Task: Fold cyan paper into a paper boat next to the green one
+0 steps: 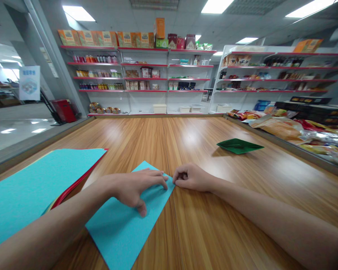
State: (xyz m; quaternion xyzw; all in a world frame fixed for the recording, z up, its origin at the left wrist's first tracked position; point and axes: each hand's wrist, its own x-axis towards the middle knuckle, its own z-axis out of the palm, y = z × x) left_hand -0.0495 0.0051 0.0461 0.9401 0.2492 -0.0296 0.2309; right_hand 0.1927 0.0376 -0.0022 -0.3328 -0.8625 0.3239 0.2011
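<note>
A light blue sheet of paper point(129, 232) lies at a slant on the wooden table in front of me. My left hand point(141, 187) rests on its upper part, fingers spread and thumb apart, with the fingertips pointing toward the right corner. At that right corner my right hand point(193, 178) is closed, thumb and forefinger pinching the paper's tip. Farther back on the right sits a folded dark green paper piece point(239, 145), shaped like a shallow pointed boat. Part of the blue sheet is hidden under my left hand and forearm.
On the left lies a stack of coloured paper point(45, 180), light blue on top with red and yellow edges below. Packaged snacks point(281, 127) crowd the right side beyond the table's raised rim point(157, 116). Stocked shelves point(143, 65) stand behind.
</note>
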